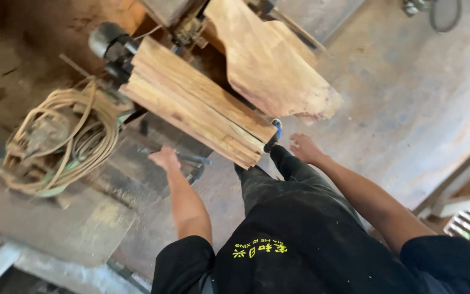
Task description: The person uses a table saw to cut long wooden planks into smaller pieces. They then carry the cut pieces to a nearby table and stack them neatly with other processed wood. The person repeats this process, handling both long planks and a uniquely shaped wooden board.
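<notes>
Right now I see both bare arms stretched forward and down from short black sleeves, over black trousers. My left hand (165,158) reaches toward the near end of a stack of wooden boards (197,100), wrist straight, fingers loosely curled with the back of the hand facing the camera. It is near the lower edge of the stack but I cannot tell whether it touches the wood; its grip is loose and holds nothing that I can see. My right hand (304,147) is held out to the right of the same board ends, fingers spread and slightly bent, palm turned down. Its grip is wide and empty, just beside the corner of the stack without touching it.

The stack of boards lies slanted from upper left to lower right, its near ends stepped and uneven, resting on a dusty machine surface (82,218). Behind it a broad irregular wooden slab (270,62) with a ragged edge lies tilted across the upper middle. To the left a coil of pale cable (63,139) sits heaped on a grimy motor housing, and a dark cylindrical motor (107,41) shows at the far end of the boards. A concrete floor (409,98) covered in sawdust spreads to the right.
</notes>
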